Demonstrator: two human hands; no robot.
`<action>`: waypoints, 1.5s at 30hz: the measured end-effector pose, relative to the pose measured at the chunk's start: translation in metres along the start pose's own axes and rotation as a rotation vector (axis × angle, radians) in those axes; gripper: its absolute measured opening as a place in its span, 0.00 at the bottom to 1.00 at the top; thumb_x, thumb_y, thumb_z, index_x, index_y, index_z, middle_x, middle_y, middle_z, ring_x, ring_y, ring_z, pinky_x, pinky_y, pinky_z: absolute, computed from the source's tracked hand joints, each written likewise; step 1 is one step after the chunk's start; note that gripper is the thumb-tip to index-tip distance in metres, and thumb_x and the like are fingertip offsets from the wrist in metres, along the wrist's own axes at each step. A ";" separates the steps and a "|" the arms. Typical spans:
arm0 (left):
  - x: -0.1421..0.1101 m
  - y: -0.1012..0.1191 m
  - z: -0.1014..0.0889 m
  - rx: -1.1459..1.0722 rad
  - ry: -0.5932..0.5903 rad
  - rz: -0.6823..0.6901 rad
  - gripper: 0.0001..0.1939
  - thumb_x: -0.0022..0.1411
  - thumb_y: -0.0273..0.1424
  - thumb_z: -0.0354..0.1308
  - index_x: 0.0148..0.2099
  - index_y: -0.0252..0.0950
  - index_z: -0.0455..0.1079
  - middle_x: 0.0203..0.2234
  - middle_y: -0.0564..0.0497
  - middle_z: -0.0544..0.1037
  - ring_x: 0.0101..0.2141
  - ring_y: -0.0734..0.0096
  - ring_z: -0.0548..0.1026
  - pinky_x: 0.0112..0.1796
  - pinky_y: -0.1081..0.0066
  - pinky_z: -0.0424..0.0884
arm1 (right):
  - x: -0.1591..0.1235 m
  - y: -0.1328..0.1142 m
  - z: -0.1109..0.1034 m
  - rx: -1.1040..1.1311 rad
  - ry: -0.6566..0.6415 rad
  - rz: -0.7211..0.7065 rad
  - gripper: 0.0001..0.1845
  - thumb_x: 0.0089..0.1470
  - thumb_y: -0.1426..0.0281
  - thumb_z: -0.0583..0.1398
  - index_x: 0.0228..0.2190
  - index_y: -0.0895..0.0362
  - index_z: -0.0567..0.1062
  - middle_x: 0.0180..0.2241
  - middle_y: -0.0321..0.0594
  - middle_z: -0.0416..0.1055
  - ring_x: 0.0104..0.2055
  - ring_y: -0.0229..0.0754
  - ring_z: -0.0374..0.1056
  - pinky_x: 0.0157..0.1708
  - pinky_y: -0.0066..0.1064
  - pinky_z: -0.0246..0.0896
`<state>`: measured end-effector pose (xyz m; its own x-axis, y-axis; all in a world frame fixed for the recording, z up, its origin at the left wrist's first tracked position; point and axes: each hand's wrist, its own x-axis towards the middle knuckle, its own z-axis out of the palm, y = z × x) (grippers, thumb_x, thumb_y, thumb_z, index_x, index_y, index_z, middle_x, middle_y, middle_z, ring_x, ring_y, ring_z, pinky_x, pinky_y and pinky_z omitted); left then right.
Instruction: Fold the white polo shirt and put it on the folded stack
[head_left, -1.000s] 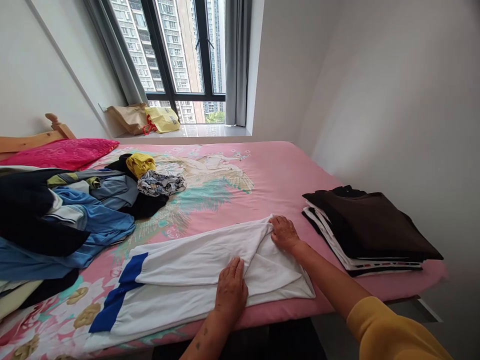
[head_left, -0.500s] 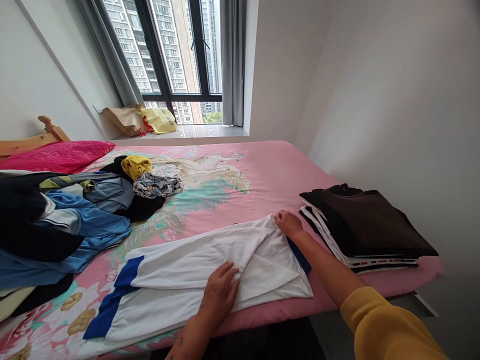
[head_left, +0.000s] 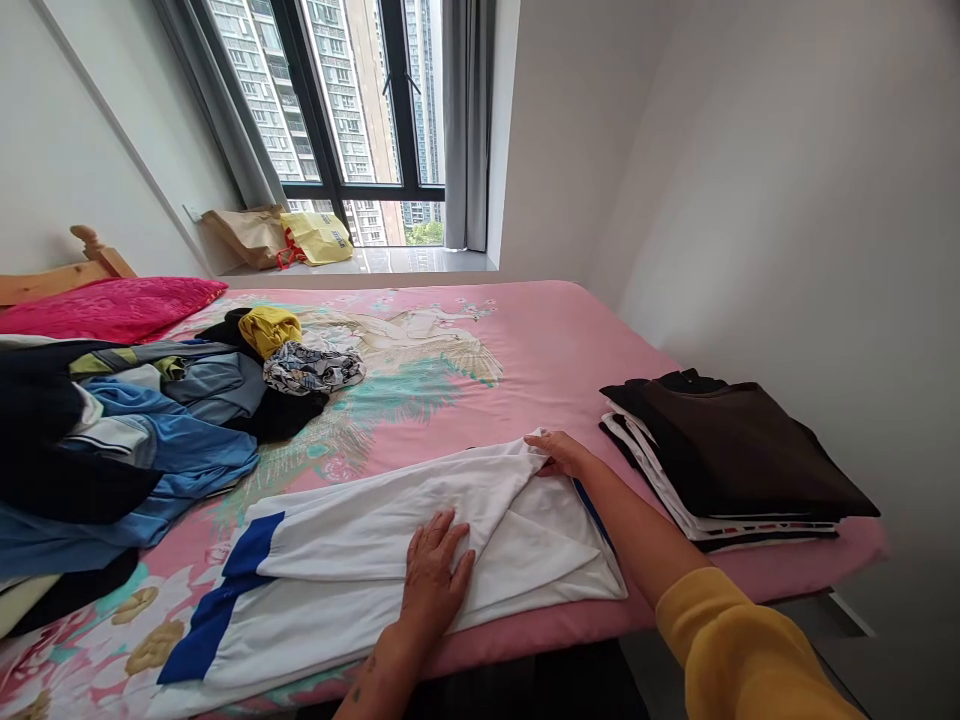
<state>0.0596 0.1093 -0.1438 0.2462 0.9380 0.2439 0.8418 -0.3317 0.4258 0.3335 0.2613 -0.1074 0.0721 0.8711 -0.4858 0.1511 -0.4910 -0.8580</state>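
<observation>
A white garment with blue bands [head_left: 322, 600] lies partly folded across the near edge of the bed. Its blue bands run along the left end, and a strip of darker blue shows at the right end under my right forearm. My left hand [head_left: 435, 575] rests palm down on the middle of the cloth, fingers stretched out. At the far right corner, my right hand [head_left: 559, 455] pinches the folded upper edge between thumb and fingers. Whether the garment is a shirt or something else is not clear.
A stack of folded dark and white clothes [head_left: 739, 450] sits on the bed's right side. Loose clothes [head_left: 187, 440] are heaped at the left, near a red pillow [head_left: 120, 308]. Paper and yellow bags [head_left: 319, 238] stand on the windowsill. The pink bedsheet [head_left: 555, 340] has a floral print.
My right hand has moved slightly left along the garment's far edge, its fingers going from a fist to a flatter pinch. My left hand has stayed almost in place.
</observation>
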 end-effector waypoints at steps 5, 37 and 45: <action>0.004 0.006 -0.003 0.020 -0.042 0.002 0.19 0.63 0.39 0.48 0.54 0.44 0.67 0.59 0.47 0.63 0.60 0.58 0.59 0.57 0.46 0.54 | 0.014 -0.002 0.009 0.244 0.037 -0.053 0.05 0.54 0.69 0.56 0.34 0.57 0.67 0.25 0.35 0.70 0.26 0.34 0.68 0.28 0.28 0.70; 0.172 -0.048 0.007 0.055 -0.172 -0.136 0.11 0.61 0.34 0.49 0.36 0.39 0.72 0.36 0.49 0.76 0.40 0.64 0.72 0.43 0.64 0.62 | 0.029 0.013 0.012 0.221 0.109 -0.061 0.06 0.52 0.68 0.57 0.33 0.57 0.70 0.25 0.34 0.68 0.23 0.35 0.66 0.21 0.31 0.71; 0.150 -0.024 0.011 -0.031 -0.044 0.230 0.17 0.64 0.27 0.43 0.48 0.38 0.69 0.44 0.47 0.74 0.47 0.67 0.69 0.50 0.66 0.63 | 0.034 0.015 0.003 0.094 0.132 -0.095 0.09 0.45 0.74 0.58 0.33 0.57 0.72 0.30 0.38 0.72 0.28 0.40 0.69 0.24 0.31 0.71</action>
<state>0.0816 0.2589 -0.1270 0.4514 0.8404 0.2998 0.7458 -0.5398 0.3904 0.3354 0.2837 -0.1373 0.1915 0.9045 -0.3809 0.0713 -0.3999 -0.9138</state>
